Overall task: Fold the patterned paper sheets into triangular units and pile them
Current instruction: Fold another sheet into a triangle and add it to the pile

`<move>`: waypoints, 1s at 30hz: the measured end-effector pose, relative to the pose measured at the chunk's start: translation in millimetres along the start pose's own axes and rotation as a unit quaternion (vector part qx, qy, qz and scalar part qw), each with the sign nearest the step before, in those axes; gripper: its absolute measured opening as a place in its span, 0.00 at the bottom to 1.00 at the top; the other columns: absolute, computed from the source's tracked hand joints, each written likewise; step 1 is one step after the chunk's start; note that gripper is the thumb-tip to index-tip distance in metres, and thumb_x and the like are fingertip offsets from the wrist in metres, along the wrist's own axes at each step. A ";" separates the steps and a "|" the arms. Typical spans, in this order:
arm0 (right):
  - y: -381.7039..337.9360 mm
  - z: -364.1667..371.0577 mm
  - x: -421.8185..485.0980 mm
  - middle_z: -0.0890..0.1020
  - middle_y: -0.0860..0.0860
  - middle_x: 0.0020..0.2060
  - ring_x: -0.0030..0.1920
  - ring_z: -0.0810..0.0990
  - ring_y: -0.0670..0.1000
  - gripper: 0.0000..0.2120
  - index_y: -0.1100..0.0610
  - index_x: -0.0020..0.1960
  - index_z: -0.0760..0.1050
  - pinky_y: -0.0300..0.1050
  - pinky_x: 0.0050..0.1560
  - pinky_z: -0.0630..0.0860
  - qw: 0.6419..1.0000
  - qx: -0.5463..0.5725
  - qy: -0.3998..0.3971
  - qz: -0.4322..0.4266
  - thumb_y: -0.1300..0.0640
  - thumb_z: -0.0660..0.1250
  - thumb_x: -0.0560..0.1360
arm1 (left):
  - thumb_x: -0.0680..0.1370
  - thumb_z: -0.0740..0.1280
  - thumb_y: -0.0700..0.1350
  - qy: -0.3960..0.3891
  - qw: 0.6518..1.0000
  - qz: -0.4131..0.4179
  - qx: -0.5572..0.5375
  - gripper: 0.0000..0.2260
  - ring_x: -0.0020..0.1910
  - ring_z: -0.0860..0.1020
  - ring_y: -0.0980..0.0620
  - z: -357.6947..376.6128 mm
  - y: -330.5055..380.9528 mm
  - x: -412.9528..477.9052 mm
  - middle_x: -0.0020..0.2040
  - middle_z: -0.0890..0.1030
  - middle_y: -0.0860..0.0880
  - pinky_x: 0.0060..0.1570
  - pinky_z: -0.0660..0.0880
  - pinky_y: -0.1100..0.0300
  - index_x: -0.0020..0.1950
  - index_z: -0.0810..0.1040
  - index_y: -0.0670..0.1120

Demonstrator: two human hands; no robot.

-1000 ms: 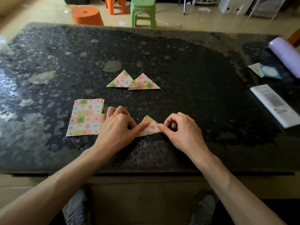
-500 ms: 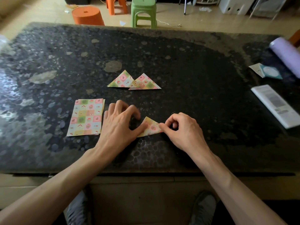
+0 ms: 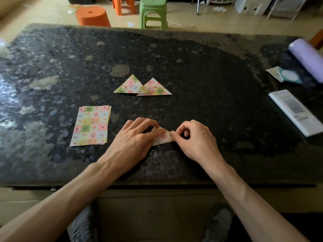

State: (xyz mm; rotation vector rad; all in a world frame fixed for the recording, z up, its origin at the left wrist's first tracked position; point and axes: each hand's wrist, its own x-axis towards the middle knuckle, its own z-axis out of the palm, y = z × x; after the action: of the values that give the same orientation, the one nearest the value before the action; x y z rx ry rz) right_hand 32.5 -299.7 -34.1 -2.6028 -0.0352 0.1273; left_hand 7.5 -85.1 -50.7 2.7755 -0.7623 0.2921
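A small folded patterned paper (image 3: 163, 137) lies on the dark table (image 3: 201, 84) near its front edge. My left hand (image 3: 132, 138) covers its left part, with thumb and curled fingers on it. My right hand (image 3: 194, 137) pinches its right corner between thumb and forefinger. Two finished triangular units (image 3: 142, 86) lie side by side, slightly overlapping, farther back in the middle. A stack of flat patterned sheets (image 3: 90, 125) lies to the left of my left hand.
A white booklet (image 3: 295, 111), a teal and white packet (image 3: 284, 75) and a lilac roll (image 3: 305, 58) lie at the table's right side. Beyond the far edge stand an orange tub (image 3: 91, 16), an orange stool and a green stool (image 3: 153, 13).
My left hand's fingers have curled in and moved right over the paper's top, covering more of it. My right hand holds the same corner.
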 end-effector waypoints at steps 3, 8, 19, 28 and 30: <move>-0.2 0.2 -0.2 0.74 0.42 0.40 0.44 0.74 0.44 0.11 0.46 0.42 0.77 0.42 0.39 0.70 1.000 -0.003 0.003 -0.004 0.39 0.72 0.76 | 0.82 0.60 0.46 0.001 1.000 0.009 0.017 0.18 0.65 0.74 0.47 -1.0 -0.4 -0.2 0.67 0.76 0.50 0.57 0.72 0.51 0.71 0.77 0.53; 3.6 -6.3 1.2 0.78 0.44 0.36 0.39 0.77 0.43 0.09 0.45 0.46 0.77 0.41 0.39 0.74 0.999 0.044 -0.001 -0.009 0.43 0.75 0.75 | 0.83 0.58 0.49 -0.015 0.999 0.015 0.026 0.18 0.68 0.73 0.48 1.0 -1.2 -0.6 0.70 0.74 0.50 0.58 0.71 0.52 0.71 0.77 0.53; 25.1 -37.3 3.9 0.82 0.42 0.41 0.41 0.79 0.44 0.02 0.42 0.46 0.84 0.35 0.38 0.71 0.991 0.078 -0.108 -0.012 0.45 0.75 0.76 | 0.82 0.55 0.49 -0.030 0.999 0.012 0.025 0.20 0.68 0.73 0.49 -2.1 0.1 2.2 0.70 0.75 0.52 0.57 0.71 0.53 0.70 0.78 0.54; 21.1 -29.9 1.6 0.77 0.41 0.45 0.45 0.76 0.44 0.05 0.38 0.42 0.80 0.45 0.46 0.76 0.995 0.054 -0.084 -0.008 0.44 0.74 0.76 | 0.81 0.61 0.48 -0.033 0.999 0.013 0.029 0.18 0.68 0.73 0.48 -1.2 0.1 1.7 0.70 0.75 0.51 0.57 0.72 0.52 0.70 0.78 0.53; 19.8 -27.7 2.1 0.77 0.41 0.45 0.44 0.76 0.44 0.06 0.39 0.41 0.80 0.43 0.45 0.74 0.996 0.049 -0.078 -0.001 0.44 0.75 0.76 | 0.82 0.60 0.48 -0.034 0.999 0.012 0.029 0.18 0.68 0.73 0.48 -1.7 0.8 1.5 0.70 0.75 0.51 0.57 0.72 0.52 0.71 0.78 0.52</move>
State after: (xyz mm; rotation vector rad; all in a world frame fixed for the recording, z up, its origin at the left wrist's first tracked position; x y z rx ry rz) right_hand 37.3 -330.6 -20.7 -2.4887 -0.0867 0.3241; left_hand 8.2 -86.0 -48.6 2.8458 -0.8153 0.2297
